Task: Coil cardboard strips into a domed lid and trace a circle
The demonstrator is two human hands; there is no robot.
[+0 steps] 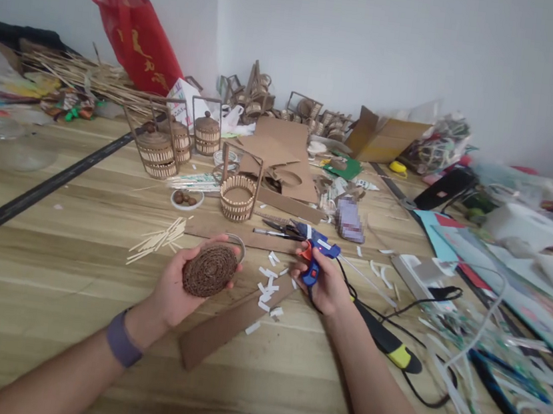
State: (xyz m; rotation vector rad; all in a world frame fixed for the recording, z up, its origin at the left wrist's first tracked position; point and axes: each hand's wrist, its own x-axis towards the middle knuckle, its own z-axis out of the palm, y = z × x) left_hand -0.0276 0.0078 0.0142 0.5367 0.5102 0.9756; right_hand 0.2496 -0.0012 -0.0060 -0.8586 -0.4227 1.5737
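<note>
A round brown coil of corrugated cardboard [211, 270] lies in my left hand [177, 285], its spiral face turned up. Behind it a pale ring [236, 245] shows at my fingers. My right hand [328, 286] is wrapped round the handle of a blue hot glue gun [313, 273], with the nozzle pointing left. Between the hands, small white strips [266, 290] are scattered over a flat cardboard strip [212, 343]. Farther back stands a small handled basket [237, 199] of cardboard and light sticks. Thin pale sticks [159, 241] lie left of my left hand.
A white dish of brown balls [186, 200] sits near several lidded baskets [158, 152]. Cardboard sheets [284, 141] lie at the back. On the right are a yellow-black tool [386, 338], a power strip [416, 278], cables and blue-handled pliers [501, 389]. A phone [350, 219] lies beyond the glue gun.
</note>
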